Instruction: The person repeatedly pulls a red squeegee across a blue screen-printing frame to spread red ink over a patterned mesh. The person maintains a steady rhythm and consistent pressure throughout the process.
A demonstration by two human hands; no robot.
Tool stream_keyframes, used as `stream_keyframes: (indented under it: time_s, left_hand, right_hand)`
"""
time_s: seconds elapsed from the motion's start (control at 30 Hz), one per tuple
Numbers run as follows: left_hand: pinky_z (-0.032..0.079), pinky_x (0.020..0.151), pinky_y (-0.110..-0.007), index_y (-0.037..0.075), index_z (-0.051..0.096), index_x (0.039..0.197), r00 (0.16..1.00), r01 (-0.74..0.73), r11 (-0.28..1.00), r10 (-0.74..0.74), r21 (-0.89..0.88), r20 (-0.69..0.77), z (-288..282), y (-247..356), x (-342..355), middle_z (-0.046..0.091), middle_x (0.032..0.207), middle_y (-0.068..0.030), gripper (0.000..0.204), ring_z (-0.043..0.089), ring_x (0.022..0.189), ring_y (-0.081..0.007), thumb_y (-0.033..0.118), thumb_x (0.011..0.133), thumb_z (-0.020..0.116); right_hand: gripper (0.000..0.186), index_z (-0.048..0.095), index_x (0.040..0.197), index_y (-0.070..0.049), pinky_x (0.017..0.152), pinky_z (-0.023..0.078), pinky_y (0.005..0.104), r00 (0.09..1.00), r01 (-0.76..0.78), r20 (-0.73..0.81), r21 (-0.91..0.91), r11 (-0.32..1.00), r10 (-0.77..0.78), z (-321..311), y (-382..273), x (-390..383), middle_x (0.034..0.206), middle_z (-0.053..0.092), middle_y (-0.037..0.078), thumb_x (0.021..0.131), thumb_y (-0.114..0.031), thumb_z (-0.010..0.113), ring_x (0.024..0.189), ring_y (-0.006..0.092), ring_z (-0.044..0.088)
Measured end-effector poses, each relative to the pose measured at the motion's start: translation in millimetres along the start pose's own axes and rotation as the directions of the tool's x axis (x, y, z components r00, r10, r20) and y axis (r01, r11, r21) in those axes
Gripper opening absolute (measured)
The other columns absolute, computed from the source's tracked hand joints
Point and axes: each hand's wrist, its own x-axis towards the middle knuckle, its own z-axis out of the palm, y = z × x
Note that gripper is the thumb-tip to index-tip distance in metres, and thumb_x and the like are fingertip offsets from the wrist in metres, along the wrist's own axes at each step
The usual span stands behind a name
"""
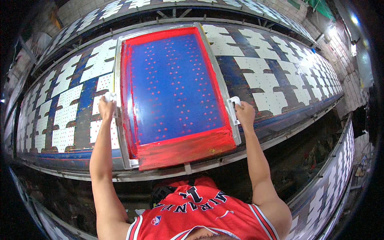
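Observation:
Between my arms lies a screen printing frame [172,86], its blue mesh dotted with small red spots and edged in red ink, inside a metal border. My left hand [106,108] is closed around a white handle [110,97] on the frame's left side. On the right side, my right hand [245,114] grips a matching white handle [233,105]. The frame sits over a long printing table [86,86]; what lies directly under the mesh is hidden. White cut pieces [66,112] with small coloured dots lie to the left, and similar white pieces [272,104] lie to the right.
A metal rail [280,142] runs along the table's near edge. Behind stands another long table [132,6] with white pieces, and a further one [336,180] is at the lower right. Bright lamps [333,31] shine near a block wall [352,90] at the right.

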Motion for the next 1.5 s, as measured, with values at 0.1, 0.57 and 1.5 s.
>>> stream_keyframes:
  time_s: [0.1,0.57,1.5]
  left_hand:
    - [0.054,0.093,-0.046,-0.009,0.062,0.126,1.000,-0.010,0.998,0.011,-0.061,0.006,28,27,-38,0.073,0.109,-0.0282,0.057,0.072,0.103,-0.0412,0.013,0.075,0.077]
    - [0.054,0.094,-0.046,-0.009,0.064,0.126,0.996,0.044,0.997,-0.039,-0.060,0.080,76,71,-83,0.073,0.109,-0.0292,0.056,0.072,0.103,-0.0416,0.015,0.077,0.073]
    - [0.053,0.093,-0.049,-0.002,0.060,0.126,0.973,0.055,0.996,-0.069,0.069,0.218,104,77,-99,0.071,0.113,-0.0277,0.054,0.068,0.109,-0.0435,0.021,0.080,0.077]
  right_hand:
    - [0.033,0.076,0.107,-0.004,0.088,0.055,0.0491,1.000,-0.018,-0.010,-0.065,0.998,0.018,-11,42,27,0.101,0.075,0.021,0.086,-0.029,0.071,0.096,0.0388,0.072]
    - [0.028,0.074,0.105,0.000,0.077,0.058,0.0423,0.991,-0.124,0.059,0.001,0.992,0.124,-38,119,39,0.087,0.077,0.016,0.086,-0.021,0.074,0.076,0.0290,0.076]
    - [0.056,0.066,0.125,-0.001,0.104,0.048,0.0451,0.851,0.393,0.353,0.061,0.917,-0.389,-73,42,-3,0.125,0.065,0.022,0.082,-0.032,0.083,0.119,0.0393,0.062]
